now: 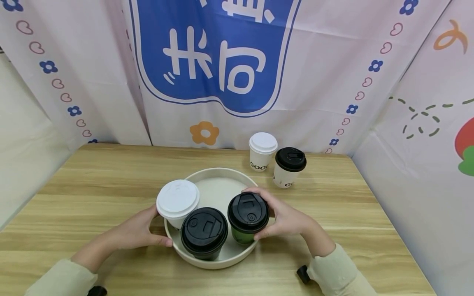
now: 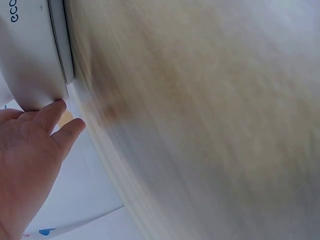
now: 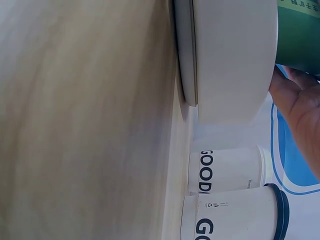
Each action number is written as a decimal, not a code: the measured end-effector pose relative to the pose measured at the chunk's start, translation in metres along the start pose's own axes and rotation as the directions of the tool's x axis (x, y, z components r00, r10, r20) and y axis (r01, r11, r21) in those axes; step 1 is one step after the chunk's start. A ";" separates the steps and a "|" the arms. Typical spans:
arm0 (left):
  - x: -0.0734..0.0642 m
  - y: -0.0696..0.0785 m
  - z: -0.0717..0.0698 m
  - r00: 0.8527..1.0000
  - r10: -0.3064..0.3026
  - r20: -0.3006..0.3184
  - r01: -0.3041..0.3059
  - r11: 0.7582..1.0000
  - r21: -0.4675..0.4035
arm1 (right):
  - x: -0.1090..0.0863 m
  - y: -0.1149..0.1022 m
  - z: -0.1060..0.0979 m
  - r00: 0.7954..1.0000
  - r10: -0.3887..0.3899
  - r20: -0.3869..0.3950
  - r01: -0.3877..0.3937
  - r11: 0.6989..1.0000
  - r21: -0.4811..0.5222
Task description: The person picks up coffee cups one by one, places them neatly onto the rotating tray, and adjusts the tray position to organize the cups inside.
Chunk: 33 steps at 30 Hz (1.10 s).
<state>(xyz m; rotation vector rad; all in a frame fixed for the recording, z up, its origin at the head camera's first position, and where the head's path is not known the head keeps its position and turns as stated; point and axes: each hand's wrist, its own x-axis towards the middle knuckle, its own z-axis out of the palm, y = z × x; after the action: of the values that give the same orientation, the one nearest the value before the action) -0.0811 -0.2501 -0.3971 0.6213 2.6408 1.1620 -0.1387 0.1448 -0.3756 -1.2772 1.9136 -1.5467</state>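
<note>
A round off-white tray with a raised wall holds several lidded paper cups. My right hand grips a green coffee cup with a black lid at the tray's right side, fingers behind it and thumb in front. In the right wrist view the green cup shows above the tray wall. My left hand touches the tray's left side with spread fingers; its fingertips meet the wall in the left wrist view. Near it stand a white-lidded cup and a dark cup with a black lid.
Behind the tray to the right, a white cup with a white lid and a white cup with a black lid stand close together on the wooden table. A printed cloth hangs along the table's back edge.
</note>
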 end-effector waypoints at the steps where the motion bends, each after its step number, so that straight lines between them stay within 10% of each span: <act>1: 0.000 0.000 0.000 1.000 0.001 -0.001 -0.001 1.000 -0.002 | 0.000 0.000 0.000 1.000 -0.001 0.002 0.001 1.000 -0.002; 33: -0.001 -0.002 0.001 1.000 -0.016 -0.002 0.016 1.000 -0.007 | -0.023 -0.020 -0.022 0.988 0.116 -0.104 -0.126 0.988 -0.089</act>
<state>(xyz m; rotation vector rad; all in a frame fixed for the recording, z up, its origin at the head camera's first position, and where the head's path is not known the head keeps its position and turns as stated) -0.0806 -0.2515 -0.3994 0.5969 2.6372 1.1678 -0.1347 0.1764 -0.3556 -1.1177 2.1080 -1.4989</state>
